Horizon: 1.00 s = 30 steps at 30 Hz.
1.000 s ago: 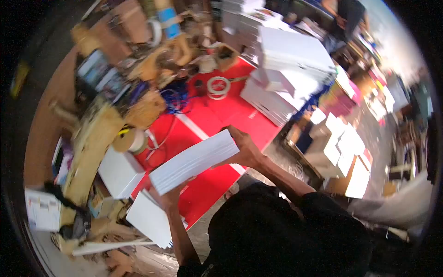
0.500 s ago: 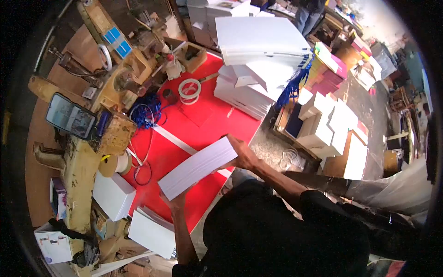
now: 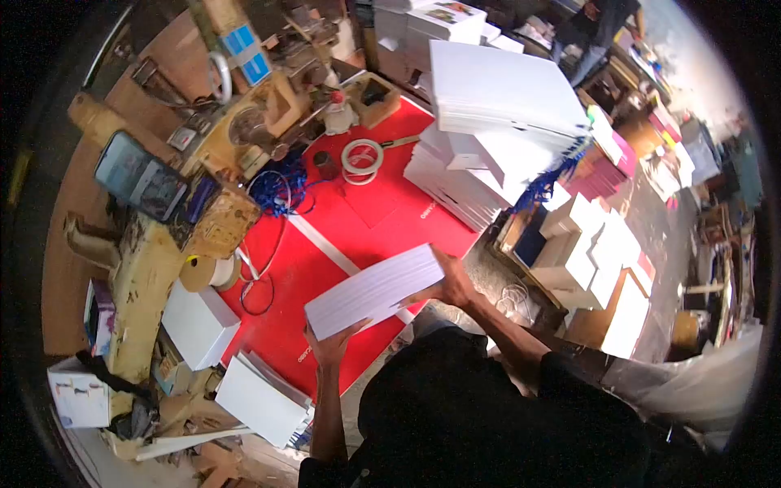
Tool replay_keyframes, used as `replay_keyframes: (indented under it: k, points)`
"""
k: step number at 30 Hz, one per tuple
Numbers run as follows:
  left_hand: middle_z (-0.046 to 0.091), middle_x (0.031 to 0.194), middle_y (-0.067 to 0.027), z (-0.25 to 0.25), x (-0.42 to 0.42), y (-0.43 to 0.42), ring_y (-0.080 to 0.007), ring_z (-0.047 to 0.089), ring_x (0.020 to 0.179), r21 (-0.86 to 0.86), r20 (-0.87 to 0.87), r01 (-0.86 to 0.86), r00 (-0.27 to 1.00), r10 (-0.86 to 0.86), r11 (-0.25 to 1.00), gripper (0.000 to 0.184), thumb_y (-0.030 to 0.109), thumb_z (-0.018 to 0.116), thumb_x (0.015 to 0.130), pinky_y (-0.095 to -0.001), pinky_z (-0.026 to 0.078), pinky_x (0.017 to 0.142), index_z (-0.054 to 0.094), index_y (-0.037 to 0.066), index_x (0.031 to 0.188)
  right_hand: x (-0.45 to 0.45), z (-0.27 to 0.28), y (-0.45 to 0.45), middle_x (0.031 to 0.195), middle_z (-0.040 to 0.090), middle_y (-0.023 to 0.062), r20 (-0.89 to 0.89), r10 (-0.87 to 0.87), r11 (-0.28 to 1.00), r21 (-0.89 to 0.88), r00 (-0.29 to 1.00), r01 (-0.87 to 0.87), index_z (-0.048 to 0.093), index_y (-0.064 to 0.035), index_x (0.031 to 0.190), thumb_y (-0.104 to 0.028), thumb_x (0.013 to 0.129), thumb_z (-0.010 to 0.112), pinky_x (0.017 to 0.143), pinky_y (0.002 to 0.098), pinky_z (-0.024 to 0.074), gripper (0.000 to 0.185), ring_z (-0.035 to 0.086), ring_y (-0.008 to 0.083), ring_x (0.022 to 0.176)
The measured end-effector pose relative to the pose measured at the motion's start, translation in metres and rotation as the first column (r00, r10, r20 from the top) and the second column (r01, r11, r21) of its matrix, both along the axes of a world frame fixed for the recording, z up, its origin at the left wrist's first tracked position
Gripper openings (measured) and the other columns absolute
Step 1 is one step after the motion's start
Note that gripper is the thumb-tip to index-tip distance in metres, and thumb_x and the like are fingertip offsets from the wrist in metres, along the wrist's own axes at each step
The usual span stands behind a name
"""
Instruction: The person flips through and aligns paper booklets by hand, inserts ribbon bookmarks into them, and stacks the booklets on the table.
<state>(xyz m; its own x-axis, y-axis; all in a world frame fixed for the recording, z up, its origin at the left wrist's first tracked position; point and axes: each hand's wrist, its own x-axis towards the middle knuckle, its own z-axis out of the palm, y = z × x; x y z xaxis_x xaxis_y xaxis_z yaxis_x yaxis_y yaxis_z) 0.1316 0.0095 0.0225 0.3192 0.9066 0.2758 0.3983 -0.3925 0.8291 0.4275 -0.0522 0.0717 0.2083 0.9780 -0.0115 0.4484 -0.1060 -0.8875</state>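
A thick stack of white paper (image 3: 374, 291) is held over the red tabletop (image 3: 325, 232), its layered edge facing up. My left hand (image 3: 332, 343) grips its lower left end from below, fingers partly hidden under it. Around the right end of the stack, my right hand (image 3: 451, 281) is closed. Below and left of my left hand lies a fanned pile of white sheets (image 3: 264, 398), with a white block of paper (image 3: 198, 325) above it.
Tall white paper stacks (image 3: 504, 89) stand at the table's far right. White tape rolls (image 3: 362, 161), blue threads (image 3: 279, 185) and a spool (image 3: 209, 272) lie around. A phone (image 3: 140, 177) rests at left. A person (image 3: 598, 32) stands in the background.
The view has swung and steadied. The held stack has moved slightly to the right and down in view, with both hands still on it.
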Motion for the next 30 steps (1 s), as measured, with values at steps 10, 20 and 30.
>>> replay_keyframes:
  k: [10, 20, 30]
  points:
    - [0.073, 0.081, -0.0122, 0.022, 0.075, 0.082, -0.0197, 0.071, 0.075, -0.528, -0.011, -0.083, 0.996, 0.09, 0.845, 0.067, 0.044, 0.082, 0.076, -0.0328, 0.056, 0.068, 0.058, -0.005, 0.114, 0.05, -0.023, 0.078, 0.113, 0.067, 0.0173, -0.12, -0.156, 0.974, -0.184, 0.98, 0.132, 0.059, 0.0012, 0.124, -0.044, 0.072, 0.085, 0.091, 0.0375, 0.0528, 0.073, 0.065, 0.0264, 0.104]
    - [0.065, 0.109, -0.0196, 0.028, -0.241, -0.083, -0.0338, 0.062, 0.105, 0.264, -0.36, -0.943, 0.099, 0.928, 0.203, 0.057, 0.033, 0.079, 0.079, -0.0392, 0.048, 0.092, 0.058, -0.003, 0.118, -0.022, 0.022, 0.085, 0.113, 0.063, 0.0204, 0.425, -0.302, 0.877, 0.475, 0.853, 0.073, 0.058, 0.0015, 0.118, -0.023, 0.083, 0.076, 0.098, 0.0439, 0.0452, 0.047, 0.059, 0.0368, 0.108]
    - [0.061, 0.068, -0.005, 0.008, -0.333, -0.128, -0.0144, 0.055, 0.06, -0.71, -0.36, -0.678, 0.582, 0.729, 0.19, 0.082, 0.079, 0.048, 0.084, -0.0313, 0.044, 0.055, 0.069, 0.0, 0.084, -0.362, -0.078, 0.004, 0.119, 0.066, 0.0178, -0.613, 0.401, 0.675, -0.305, 0.681, -0.672, 0.055, 0.0027, 0.126, -0.044, 0.091, 0.066, 0.096, 0.0355, 0.0468, 0.06, 0.062, 0.0253, 0.112]
